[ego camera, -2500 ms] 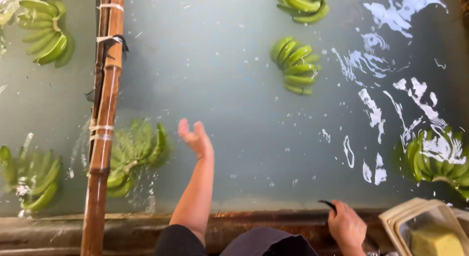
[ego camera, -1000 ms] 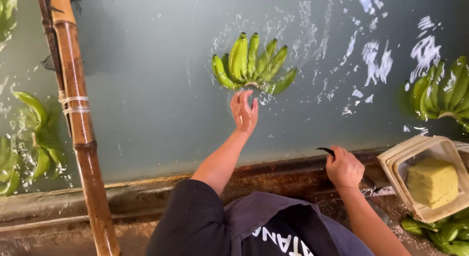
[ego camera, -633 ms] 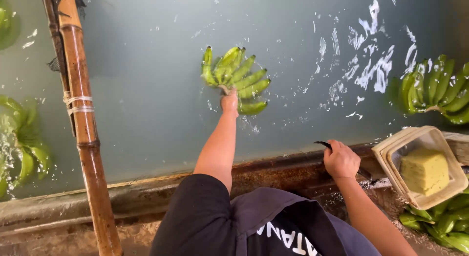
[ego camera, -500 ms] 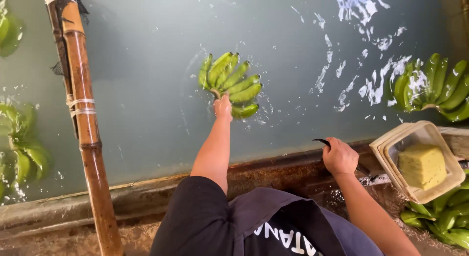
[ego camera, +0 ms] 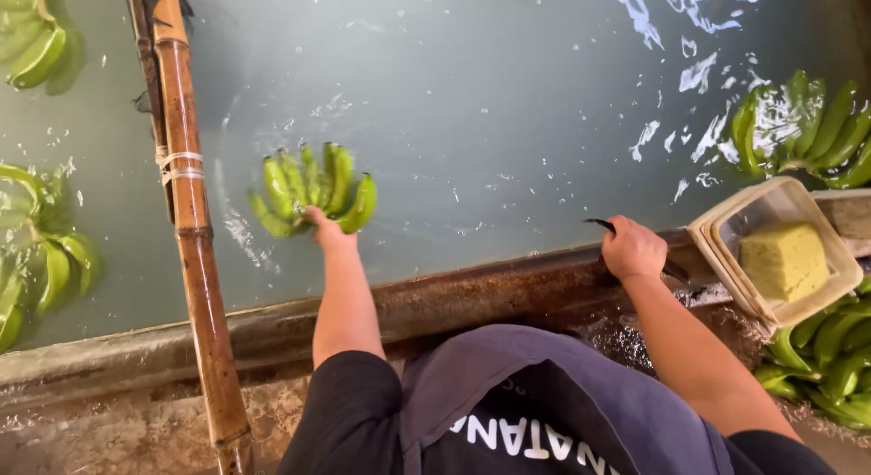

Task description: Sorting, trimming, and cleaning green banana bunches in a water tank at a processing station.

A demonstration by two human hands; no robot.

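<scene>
— Where was the hand of green unripe bananas (ego camera: pixel 313 195)?

— Afloat in the grey-green wash water, beside the bamboo pole (ego camera: pixel 190 230); the left hand (ego camera: pixel 325 230) was clamped on its crown, fingers fanning away above the grip.

— How would it handle?

— Probably wet, slippery, fairly heavy, stiff; the crown seemed the safest hold; the right hand (ego camera: pixel 632 248) was closed round a small dark curved knife (ego camera: pixel 602 225).

Bright green banana bunch (ego camera: pixel 313 196) on murky grey-green water (ego camera: pixel 508 121), streaked with white foam; a golden-brown bamboo pole (ego camera: pixel 193 230) bound with white cord; the tank rim (ego camera: pixel 490 289) rusty brown; a pale yellow sponge block (ego camera: pixel 783 260) in a beige tub (ego camera: pixel 726 257); black sleeves, a slate-purple apron (ego camera: pixel 544 402) with white lettering.
</scene>
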